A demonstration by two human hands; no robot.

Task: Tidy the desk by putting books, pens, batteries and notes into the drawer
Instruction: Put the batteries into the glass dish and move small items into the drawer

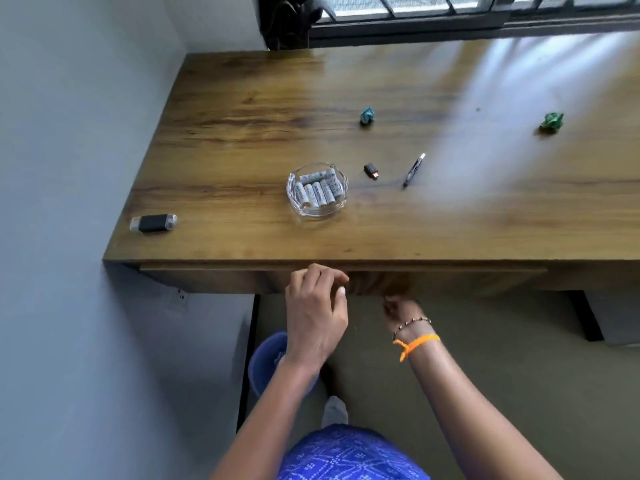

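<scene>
The closed drawer front (450,280) runs under the wooden desk's (242,237) near edge. My right hand (403,311) reaches up under the drawer front's lower edge, its fingers curled out of sight beneath it. My left hand (315,306) hovers just in front of the drawer, fingers loosely bent and holding nothing. On the desk a glass dish (341,199) holds several white batteries (317,192). A pen (414,169) lies to its right. A teal crumpled note (367,116) and a green crumpled note (551,122) sit farther back.
A small black USB stick (371,171) lies between the dish and the pen. A black and silver gadget (153,223) rests at the desk's left edge, by the grey wall. A blue bin (268,362) stands on the floor under the desk. A window runs along the back.
</scene>
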